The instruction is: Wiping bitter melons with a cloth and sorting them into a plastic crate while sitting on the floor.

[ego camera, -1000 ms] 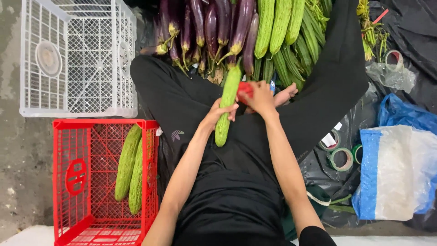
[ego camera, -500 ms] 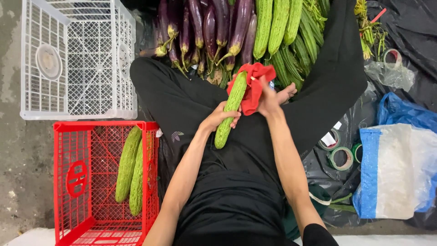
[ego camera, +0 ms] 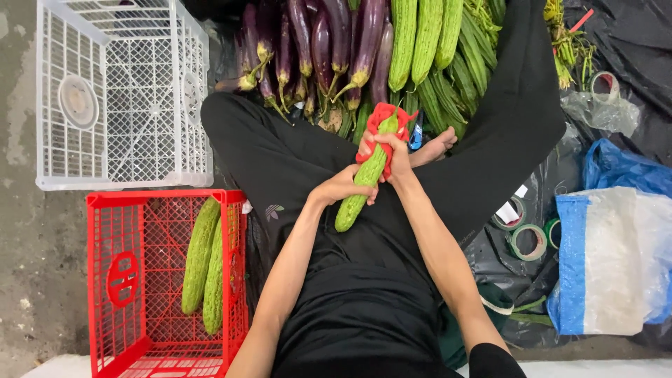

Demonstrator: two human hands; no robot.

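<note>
The left hand [ego camera: 343, 187] was closed around the green gourd [ego camera: 360, 185] at centre frame while the right hand [ego camera: 392, 150] gripped a red cloth [ego camera: 381, 122] over its 12 o'clock end, indicating a wiping step, with continued firm support judged necessary.

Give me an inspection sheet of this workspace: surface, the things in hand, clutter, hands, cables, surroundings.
Surface: black plastic sheet spread on concrete floor.
Things in hand: one green gourd, its top wrapped in a red cloth.
Clutter: tape rolls, blue and white sack, clear bag.
Hands: left hand grips the gourd's lower part; right hand holds the cloth around it.
Cables: nothing seen.
Surroundings: purple aubergines, more green gourds, white crate, red crate holding two gourds.
</note>
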